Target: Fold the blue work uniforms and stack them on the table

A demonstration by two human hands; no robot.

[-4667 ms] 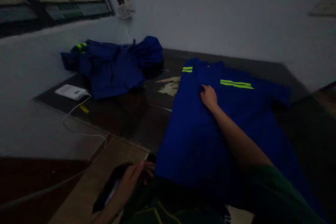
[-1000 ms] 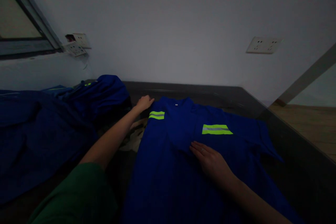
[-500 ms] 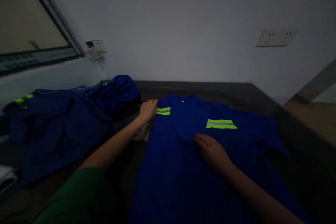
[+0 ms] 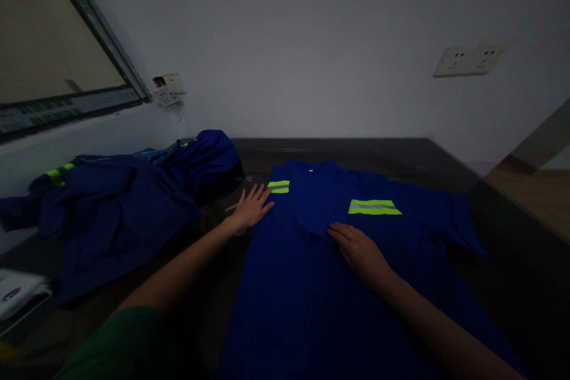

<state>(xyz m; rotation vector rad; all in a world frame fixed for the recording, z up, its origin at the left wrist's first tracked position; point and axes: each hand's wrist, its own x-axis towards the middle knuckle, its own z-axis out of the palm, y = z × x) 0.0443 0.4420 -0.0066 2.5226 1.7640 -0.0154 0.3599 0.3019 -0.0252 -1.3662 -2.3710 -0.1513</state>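
A blue work jacket (image 4: pixel 285 273) with yellow-green reflective strips lies spread out, its collar toward the wall. At its left edge, just below the left reflective strip (image 4: pixel 279 187), my left hand (image 4: pixel 250 209) rests with fingers spread, partly on the cloth. My right hand (image 4: pixel 358 249), with a ring on one finger, lies on the jacket's front below the right strip (image 4: pixel 374 207). Its fingers are stretched out flat and together. The jacket's left sleeve does not show; the right sleeve (image 4: pixel 461 219) reaches out to the side.
Crumpled dark-blue garments (image 4: pixel 120 208) and a brighter blue bundle (image 4: pixel 209 157) lie on the left. The dark tabletop (image 4: pixel 401 157) meets a white wall with sockets (image 4: pixel 467 61). A white object (image 4: pixel 20 294) sits at the lower left, and a window frame (image 4: pixel 89 98) is at upper left.
My left hand has moved down a little from the jacket's shoulder edge, and its fingers have gone from curled to spread. My right hand stays in about the same place. The view has shifted slightly.
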